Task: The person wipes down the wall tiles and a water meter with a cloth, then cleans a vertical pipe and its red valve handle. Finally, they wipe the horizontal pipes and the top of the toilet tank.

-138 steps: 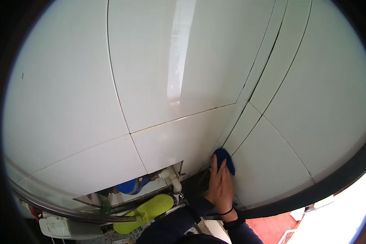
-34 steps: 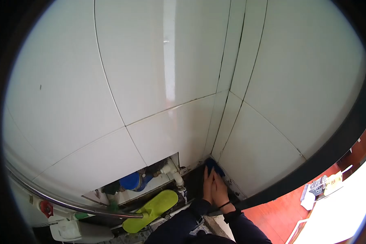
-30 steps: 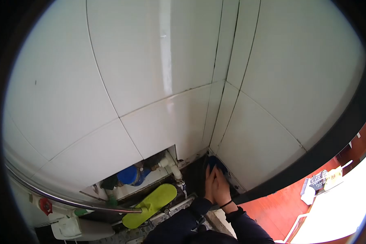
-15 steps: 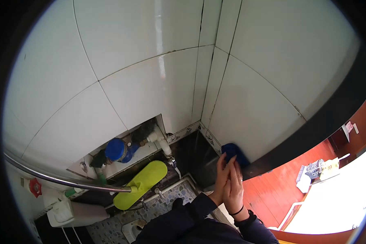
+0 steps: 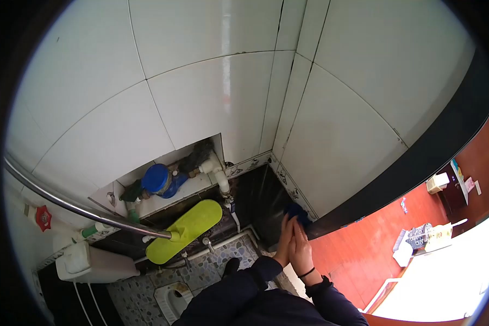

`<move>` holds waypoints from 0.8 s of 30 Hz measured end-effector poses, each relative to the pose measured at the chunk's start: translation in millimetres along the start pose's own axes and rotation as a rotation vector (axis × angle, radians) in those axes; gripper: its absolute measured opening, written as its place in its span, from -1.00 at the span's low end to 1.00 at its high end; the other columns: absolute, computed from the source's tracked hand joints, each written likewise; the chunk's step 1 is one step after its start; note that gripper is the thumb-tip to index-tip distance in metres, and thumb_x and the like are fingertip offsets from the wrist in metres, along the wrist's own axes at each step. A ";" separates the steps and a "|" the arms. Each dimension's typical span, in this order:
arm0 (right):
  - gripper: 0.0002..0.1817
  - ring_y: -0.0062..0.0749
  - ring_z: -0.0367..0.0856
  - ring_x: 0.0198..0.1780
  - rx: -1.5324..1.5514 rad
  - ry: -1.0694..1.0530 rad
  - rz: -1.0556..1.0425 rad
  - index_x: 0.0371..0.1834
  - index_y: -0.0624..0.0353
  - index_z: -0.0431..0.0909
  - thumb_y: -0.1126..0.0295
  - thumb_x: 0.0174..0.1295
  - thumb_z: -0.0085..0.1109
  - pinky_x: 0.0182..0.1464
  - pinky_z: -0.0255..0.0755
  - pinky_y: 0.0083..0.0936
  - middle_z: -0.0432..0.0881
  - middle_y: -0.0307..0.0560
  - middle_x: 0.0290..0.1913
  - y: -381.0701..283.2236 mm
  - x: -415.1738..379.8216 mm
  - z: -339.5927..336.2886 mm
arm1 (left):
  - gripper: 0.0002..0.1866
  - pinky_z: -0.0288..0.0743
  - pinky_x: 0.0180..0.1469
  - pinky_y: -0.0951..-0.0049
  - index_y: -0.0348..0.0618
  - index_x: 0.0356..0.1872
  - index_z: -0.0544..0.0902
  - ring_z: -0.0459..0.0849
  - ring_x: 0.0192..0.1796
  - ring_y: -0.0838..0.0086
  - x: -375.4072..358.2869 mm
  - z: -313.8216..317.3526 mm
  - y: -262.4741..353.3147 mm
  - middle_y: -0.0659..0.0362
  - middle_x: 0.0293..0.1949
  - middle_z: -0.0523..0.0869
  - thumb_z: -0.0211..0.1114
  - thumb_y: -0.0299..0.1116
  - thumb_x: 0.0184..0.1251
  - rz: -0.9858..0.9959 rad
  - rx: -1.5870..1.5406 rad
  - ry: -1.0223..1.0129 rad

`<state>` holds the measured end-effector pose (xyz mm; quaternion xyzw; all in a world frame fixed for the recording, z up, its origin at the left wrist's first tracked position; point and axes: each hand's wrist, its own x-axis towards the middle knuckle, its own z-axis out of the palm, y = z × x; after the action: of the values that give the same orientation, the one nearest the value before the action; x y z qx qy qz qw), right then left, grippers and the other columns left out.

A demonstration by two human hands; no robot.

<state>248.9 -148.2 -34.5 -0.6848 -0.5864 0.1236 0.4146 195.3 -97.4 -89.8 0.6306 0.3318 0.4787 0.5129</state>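
A dark blue cloth (image 5: 298, 212) is pressed low against the tiled side wall, near the black skirting and door frame edge. My left hand (image 5: 283, 245) and my right hand (image 5: 301, 251) lie close together, fingers stretched forward and overlapping at the tips on the cloth. A dark band circles my right wrist. Part of the cloth is hidden beneath my fingers, so how each hand grips it shows poorly. A yellow-green flat mop (image 5: 193, 228) with a metal pole (image 5: 92, 216) stands to the left of my hands.
A wall recess holds a blue-lidded container (image 5: 156, 178) and white pipes (image 5: 218, 176). Below are a squat toilet (image 5: 174, 299), a white cistern (image 5: 98, 263) and a red valve handle (image 5: 43, 218). Right of the dark door frame (image 5: 375, 187) lies a red floor (image 5: 358, 266) with a brush (image 5: 401, 247).
My hands and the blue cloth have moved down the side wall towards its lower edge and the black skirting. The camera view has shifted, showing more of the squat toilet.
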 end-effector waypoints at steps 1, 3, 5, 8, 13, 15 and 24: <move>-0.45 0.21 0.42 0.31 0.013 -0.031 0.025 0.41 0.30 0.26 0.50 0.31 -0.15 0.30 0.37 -0.17 0.38 0.38 0.32 3.5 -0.6 2.8 | -0.43 0.09 0.47 0.21 -0.17 0.39 0.26 0.11 0.49 -0.03 -2.6 1.0 -11.5 -0.17 0.41 0.16 0.12 -0.34 0.37 0.000 0.039 0.001; -0.44 0.24 0.38 0.31 0.038 -0.091 0.075 0.42 0.32 0.22 0.51 0.30 -0.16 0.30 0.35 -0.15 0.36 0.38 0.33 9.0 -0.7 6.6 | -0.41 0.08 0.48 0.22 -0.17 0.39 0.26 0.11 0.49 -0.04 -4.4 2.1 -28.3 -0.17 0.41 0.16 0.15 -0.35 0.35 0.001 0.114 0.002; -0.45 0.23 0.39 0.31 0.024 -0.087 0.067 0.41 0.33 0.25 0.50 0.31 -0.15 0.30 0.36 -0.15 0.37 0.38 0.32 13.1 -0.1 9.1 | -0.41 0.08 0.48 0.23 -0.17 0.40 0.26 0.11 0.49 -0.03 -5.2 2.9 -38.4 -0.16 0.41 0.18 0.16 -0.36 0.35 0.009 0.128 -0.001; -0.47 0.21 0.40 0.31 0.013 -0.060 0.051 0.38 0.34 0.29 0.49 0.31 -0.14 0.30 0.35 -0.15 0.38 0.37 0.32 7.1 2.4 6.2 | -0.42 0.06 0.49 0.23 -0.16 0.40 0.27 0.10 0.50 0.00 -3.4 2.4 -26.4 -0.13 0.42 0.20 0.15 -0.35 0.37 -0.033 0.053 0.005; -0.49 0.20 0.35 0.37 0.046 0.029 -0.021 0.38 0.34 0.31 0.48 0.33 -0.14 0.35 0.30 -0.15 0.34 0.37 0.36 -28.6 15.9 -17.6 | -0.45 0.02 0.51 0.21 -0.13 0.41 0.30 0.03 0.55 0.08 15.5 -2.8 42.1 -0.07 0.47 0.16 0.10 -0.30 0.43 0.098 -0.007 0.025; -0.48 0.21 0.32 0.39 0.051 0.063 -0.079 0.39 0.33 0.29 0.49 0.34 -0.15 0.38 0.27 -0.14 0.32 0.38 0.37 -41.4 22.5 -29.0 | -0.46 0.00 0.51 0.20 -0.11 0.42 0.30 0.01 0.57 0.10 25.5 -5.0 74.7 -0.07 0.49 0.14 0.09 -0.29 0.45 0.099 -0.090 0.043; -0.45 0.22 0.30 0.40 0.049 0.058 -0.097 0.39 0.44 0.25 0.49 0.32 -0.16 0.41 0.22 -0.15 0.31 0.43 0.37 -40.6 34.3 -32.0 | -0.48 0.05 0.49 0.22 -0.10 0.41 0.36 0.09 0.54 0.02 44.6 -2.0 75.0 -0.11 0.52 0.07 0.05 -0.26 0.46 0.114 -0.062 0.065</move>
<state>251.1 -131.9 25.3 -0.6484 -0.6034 0.0978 0.4537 202.3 -75.2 -5.7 0.6165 0.2967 0.5375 0.4930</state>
